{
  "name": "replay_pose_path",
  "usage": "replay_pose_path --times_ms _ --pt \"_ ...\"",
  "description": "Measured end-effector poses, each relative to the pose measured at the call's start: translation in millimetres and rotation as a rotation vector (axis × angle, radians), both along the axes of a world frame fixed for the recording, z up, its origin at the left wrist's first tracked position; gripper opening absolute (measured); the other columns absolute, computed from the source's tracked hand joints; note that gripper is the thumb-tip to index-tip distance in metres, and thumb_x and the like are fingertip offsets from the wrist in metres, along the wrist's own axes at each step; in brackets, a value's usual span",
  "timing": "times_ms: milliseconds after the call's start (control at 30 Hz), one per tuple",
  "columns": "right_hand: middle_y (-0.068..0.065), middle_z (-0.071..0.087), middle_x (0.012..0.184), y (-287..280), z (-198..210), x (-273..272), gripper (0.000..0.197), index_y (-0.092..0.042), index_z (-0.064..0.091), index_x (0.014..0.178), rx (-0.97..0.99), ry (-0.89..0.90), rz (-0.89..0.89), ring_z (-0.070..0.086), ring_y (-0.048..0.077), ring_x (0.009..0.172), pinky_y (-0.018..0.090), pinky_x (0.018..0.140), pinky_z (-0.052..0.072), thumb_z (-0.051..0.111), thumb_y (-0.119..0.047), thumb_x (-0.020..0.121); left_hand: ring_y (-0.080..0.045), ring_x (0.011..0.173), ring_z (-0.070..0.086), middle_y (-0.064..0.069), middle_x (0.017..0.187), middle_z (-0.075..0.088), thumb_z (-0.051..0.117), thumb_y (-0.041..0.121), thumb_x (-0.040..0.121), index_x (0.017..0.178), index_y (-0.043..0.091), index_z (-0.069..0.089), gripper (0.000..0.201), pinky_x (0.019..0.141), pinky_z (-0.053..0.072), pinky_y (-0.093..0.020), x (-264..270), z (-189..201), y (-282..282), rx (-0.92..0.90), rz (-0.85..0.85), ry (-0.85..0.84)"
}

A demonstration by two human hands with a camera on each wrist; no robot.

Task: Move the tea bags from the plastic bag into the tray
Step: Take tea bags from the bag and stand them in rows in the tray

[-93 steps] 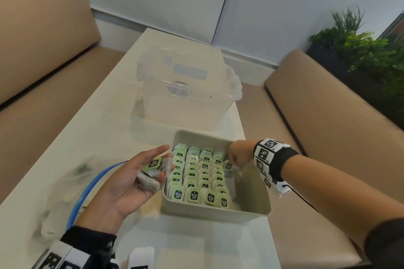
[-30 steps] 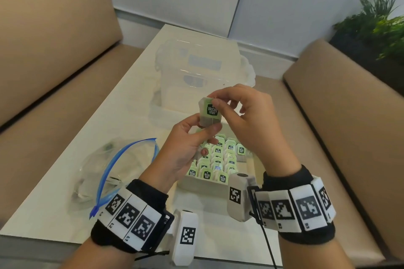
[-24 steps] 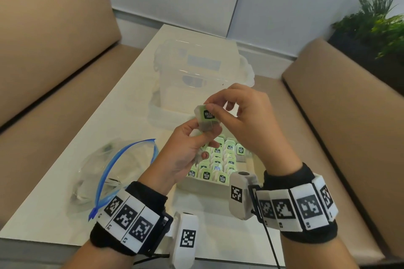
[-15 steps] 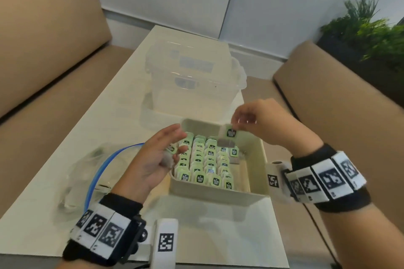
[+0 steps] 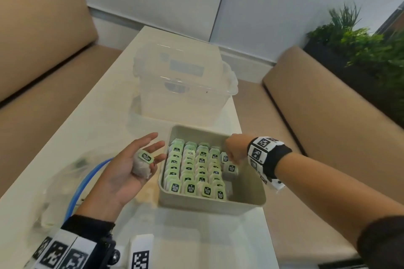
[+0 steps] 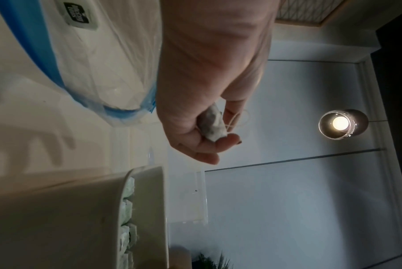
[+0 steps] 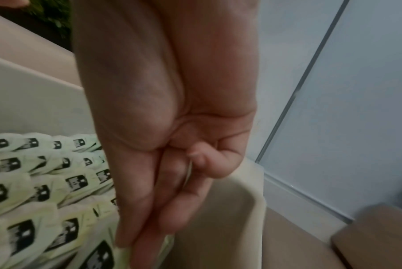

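A beige tray (image 5: 214, 205) holds several rows of green-tagged tea bags (image 5: 194, 168). My right hand (image 5: 234, 150) is down inside the tray at the right end of the rows. In the right wrist view its thumb and straight fingers (image 7: 172, 205) pinch a tea bag (image 7: 168, 240) among the packed ones (image 7: 45, 182). My left hand (image 5: 140, 159) is palm up just left of the tray and cradles another tea bag (image 5: 143, 165). In the left wrist view my left hand (image 6: 209, 142) curls round that tea bag (image 6: 212, 125). The blue-zip plastic bag (image 5: 65, 183) lies under my left forearm.
A clear lidded plastic box (image 5: 183, 85) stands behind the tray on the pale table (image 5: 98, 129). The tray's right part (image 5: 247, 185) is bare. Tan benches run along both sides, and a plant (image 5: 360, 41) grows at the right. The table's right edge runs close to the tray.
My right hand has come down from above the tray's far rim into the tray with its tea bag. My left hand has turned palm up, showing the tea bag it holds.
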State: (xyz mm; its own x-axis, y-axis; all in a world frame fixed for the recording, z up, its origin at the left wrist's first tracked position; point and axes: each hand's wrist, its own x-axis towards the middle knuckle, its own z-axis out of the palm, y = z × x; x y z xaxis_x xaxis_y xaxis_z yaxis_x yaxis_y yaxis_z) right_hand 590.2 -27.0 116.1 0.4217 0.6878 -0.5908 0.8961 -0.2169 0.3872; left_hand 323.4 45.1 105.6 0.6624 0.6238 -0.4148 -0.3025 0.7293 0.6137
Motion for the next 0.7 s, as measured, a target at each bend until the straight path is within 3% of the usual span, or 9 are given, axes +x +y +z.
replay_pose_path --times_ms 167,333,467,533,600,700 --pt "0.007 0.06 0.083 11.5 -5.0 -0.3 0.015 -0.006 0.069 0.096 0.007 -0.062 0.021 0.063 0.027 0.08 0.033 0.078 0.056 0.064 -0.011 0.082 -0.017 0.073 0.059 -0.006 0.104 0.064 0.047 0.02 0.092 0.108 0.014 0.066 0.026 0.041 0.046 -0.016 -4.8 -4.1 9.3 -0.039 0.014 0.011" --pt "0.011 0.061 0.094 13.8 -10.8 -1.5 0.019 -0.004 0.065 0.104 0.049 -0.068 -0.002 0.063 0.028 0.091 0.031 0.074 0.049 0.057 -0.011 0.088 -0.017 0.067 0.062 -0.007 0.104 0.065 0.046 0.021 0.091 0.107 0.013 0.067 0.027 0.043 0.047 -0.014 -4.8 -6.6 13.7 -0.068 0.017 0.005" --pt "0.005 0.053 0.08 17.1 -11.0 -6.2 0.019 -0.004 0.065 0.103 0.079 -0.069 -0.008 0.062 0.027 0.087 0.029 0.07 0.047 0.052 -0.01 0.09 -0.019 0.065 0.067 -0.01 0.107 0.064 0.046 0.022 0.089 0.105 0.012 0.067 0.028 0.046 0.05 -0.016 -2.1 -6.0 14.0 -0.114 0.014 -0.025" --pt "0.006 0.054 0.082 18.5 -10.4 -9.8 0.02 -0.004 0.064 0.105 0.078 -0.074 -0.013 0.057 0.025 0.082 0.028 0.07 0.046 0.052 -0.01 0.091 -0.024 0.069 0.071 -0.013 0.109 0.064 0.046 0.025 0.088 0.106 0.009 0.065 0.031 0.052 0.055 -0.021 -1.8 -4.3 12.8 -0.143 0.018 -0.06" --pt "0.007 0.059 0.09 18.3 -5.7 -14.5 0.02 -0.006 0.064 0.105 0.095 -0.085 -0.018 0.061 0.025 0.087 0.028 0.069 0.045 0.053 -0.014 0.091 -0.032 0.081 0.072 -0.017 0.115 0.065 0.052 0.027 0.08 0.112 0.005 0.063 0.04 0.062 0.06 -0.031 -2.2 -2.1 10.5 -0.17 0.027 -0.119" --pt "0.002 0.054 0.075 22.0 12.3 -27.7 0.016 -0.006 0.063 0.097 0.173 -0.097 0.028 0.059 0.024 0.077 0.027 0.064 0.044 0.053 -0.016 0.089 -0.041 0.099 0.066 -0.024 0.12 0.063 0.059 0.028 0.069 0.122 0.003 0.059 0.058 0.076 0.057 -0.048 -2.3 0.1 7.9 -0.214 0.047 -0.206"
